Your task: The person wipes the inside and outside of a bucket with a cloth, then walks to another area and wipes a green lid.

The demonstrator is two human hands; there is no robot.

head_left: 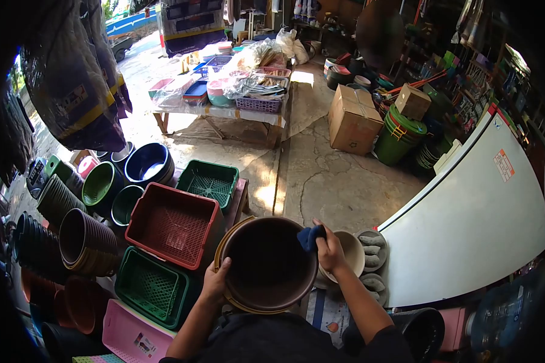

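The brown basin (266,266) sat near and central, just in front of the person, its mouth tilted up towards the camera. The left hand (215,279) clamped its near-left rim, grip closed on the edge with the thumb over the lip. The right hand (330,248) was at the far-right rim, grip closed around a dark blue cloth (309,237) that lay against the inside of the rim. So the cloth lay right of the basin's middle, with the hollow of the basin opening leftward and nearer from it; the right hand alone was on the cloth.

Just right of the basin stood a pale bowl (351,251), touching or nearly touching it, and beyond that a grey tray (372,263) beside a white curved panel (466,224). To the left lay a red basket (172,224), a green basket (154,284) nearer, and another green basket (209,181) farther off. Stacked pots (88,242) crowded the far left. Nothing stood between the cloth and the basin's inside.
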